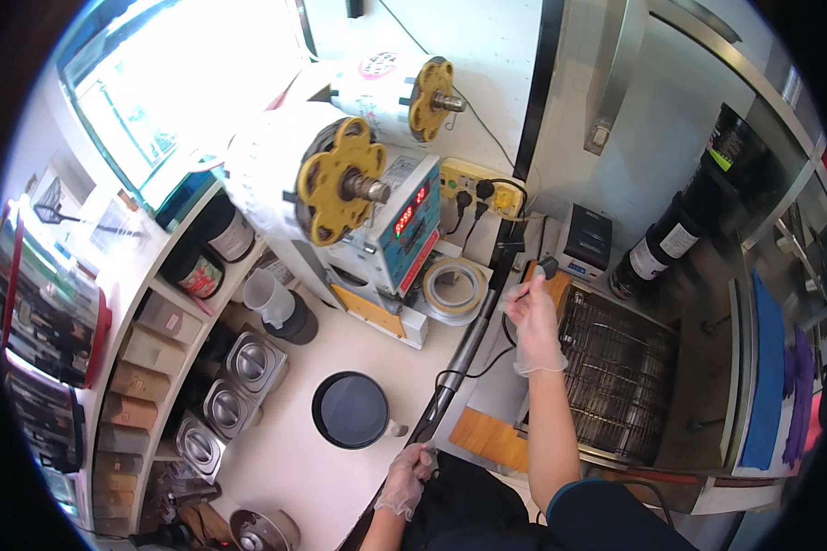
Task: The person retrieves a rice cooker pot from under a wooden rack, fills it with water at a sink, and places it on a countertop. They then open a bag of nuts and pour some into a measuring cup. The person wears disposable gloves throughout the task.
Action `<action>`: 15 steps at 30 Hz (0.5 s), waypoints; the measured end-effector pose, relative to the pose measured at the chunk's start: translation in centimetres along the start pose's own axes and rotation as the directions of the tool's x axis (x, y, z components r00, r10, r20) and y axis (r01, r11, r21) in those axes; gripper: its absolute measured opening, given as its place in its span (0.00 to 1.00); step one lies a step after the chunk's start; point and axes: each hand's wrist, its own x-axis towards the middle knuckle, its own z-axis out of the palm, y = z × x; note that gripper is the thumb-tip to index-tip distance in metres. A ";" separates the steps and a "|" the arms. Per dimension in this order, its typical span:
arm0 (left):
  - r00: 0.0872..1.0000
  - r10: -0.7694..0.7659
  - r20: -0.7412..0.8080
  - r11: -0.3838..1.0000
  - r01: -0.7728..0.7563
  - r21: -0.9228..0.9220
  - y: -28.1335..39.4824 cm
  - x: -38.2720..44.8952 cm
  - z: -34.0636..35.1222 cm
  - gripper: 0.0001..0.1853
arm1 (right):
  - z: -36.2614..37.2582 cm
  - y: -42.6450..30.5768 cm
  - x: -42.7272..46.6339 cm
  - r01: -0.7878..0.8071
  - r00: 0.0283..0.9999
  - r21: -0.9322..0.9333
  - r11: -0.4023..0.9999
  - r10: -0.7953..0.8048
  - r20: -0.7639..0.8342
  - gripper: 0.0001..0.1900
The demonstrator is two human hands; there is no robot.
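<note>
My right hand (537, 324), in a clear disposable glove, is raised beside the wire grill rack (617, 372). Its fingers are closed around a slim dark object with a rounded black end (546, 267); its kind is unclear. A black cable (479, 374) loops below that hand and over the metal counter edge. My left hand (408, 475), gloved too, is at the edge of the white counter with its fingers curled; whether it holds anything is hidden. Just above it, the short handle of a dark round pan (351, 410) points towards this hand. The pan lies on the white counter.
A cup-sealing machine (403, 241) with film rolls stands at the back, beside a yellow power strip (479, 187). Lidded steel containers (227, 406), a clear measuring jug (269, 296) and a steel pot (263, 529) stand left. Stacked black cups (661, 241) lean behind the rack.
</note>
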 end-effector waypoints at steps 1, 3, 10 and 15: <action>0.999 -0.015 -0.032 1.000 0.015 0.001 0.0 0.3 0.3 0.10 | 0.3 0.0 0.5 0.049 0.998 -0.071 0.996 -0.051 -0.032 0.22; 0.994 -0.042 -0.097 0.999 0.042 -0.001 0.0 0.9 0.8 0.09 | 0.4 1.1 1.8 0.151 0.987 -0.117 0.982 -0.156 -0.032 0.24; 0.991 -0.124 -0.045 0.985 0.117 -0.127 -0.4 3.8 0.8 0.07 | -0.5 4.9 7.0 0.298 0.947 -0.356 0.886 -0.320 -0.003 0.23; 0.968 -0.245 -0.047 0.953 0.232 -0.194 -0.3 4.8 1.8 0.07 | 0.5 5.3 10.4 0.323 0.911 -0.721 0.614 -0.407 0.062 0.17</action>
